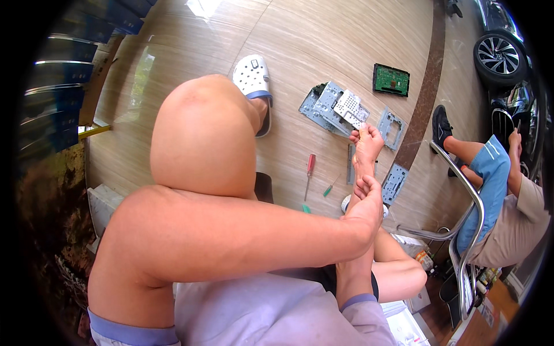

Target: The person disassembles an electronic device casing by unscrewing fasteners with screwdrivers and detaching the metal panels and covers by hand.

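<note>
My right hand (367,143) reaches down to the floor, and its fingertips pinch the near edge of a grey perforated metal chassis (336,105) made of stacked plates. My left forearm crosses in front of my raised knee from the left. My left hand (368,195) rests with curled fingers against my right forearm and holds nothing. A red-handled screwdriver (310,168) and a small green-handled screwdriver (330,185) lie on the floor just left of my hands. A grey ribbed strip (350,164) lies beside my right wrist.
A green circuit board (390,79) lies beyond the chassis. Two flat metal frames (391,128) (395,183) lie to the right. My white sandal (253,76) is on the wood-look floor. Another person (502,196) sits on a chrome chair (468,230) at right, near a car wheel (499,55).
</note>
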`<state>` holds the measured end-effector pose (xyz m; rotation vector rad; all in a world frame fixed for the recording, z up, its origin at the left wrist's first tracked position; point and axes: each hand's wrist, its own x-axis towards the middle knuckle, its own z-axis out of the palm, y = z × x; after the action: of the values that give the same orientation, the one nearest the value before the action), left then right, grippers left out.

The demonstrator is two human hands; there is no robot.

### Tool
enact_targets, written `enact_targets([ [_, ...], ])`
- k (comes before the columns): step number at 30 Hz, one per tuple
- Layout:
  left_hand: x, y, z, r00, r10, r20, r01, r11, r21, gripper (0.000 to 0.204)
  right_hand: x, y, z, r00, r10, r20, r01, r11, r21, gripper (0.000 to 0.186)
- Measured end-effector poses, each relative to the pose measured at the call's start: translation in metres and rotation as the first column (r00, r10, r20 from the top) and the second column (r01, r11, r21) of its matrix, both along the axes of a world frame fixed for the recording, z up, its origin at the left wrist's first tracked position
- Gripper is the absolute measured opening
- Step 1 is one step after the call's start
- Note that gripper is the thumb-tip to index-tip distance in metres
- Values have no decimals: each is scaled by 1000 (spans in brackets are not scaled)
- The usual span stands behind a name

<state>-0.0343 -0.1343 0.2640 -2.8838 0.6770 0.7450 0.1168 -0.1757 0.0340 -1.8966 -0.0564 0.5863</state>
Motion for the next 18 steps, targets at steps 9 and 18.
enact_targets([
  [9, 3, -6, 1, 999, -33, -4, 33, 999, 0, 52, -5, 1, 0, 999, 3, 36, 0, 997, -71, 20],
  [18, 7, -5, 5, 997, -79, -21, 79, 997, -16, 51, 5, -4, 9, 998, 47, -29, -46, 998, 35, 20],
])
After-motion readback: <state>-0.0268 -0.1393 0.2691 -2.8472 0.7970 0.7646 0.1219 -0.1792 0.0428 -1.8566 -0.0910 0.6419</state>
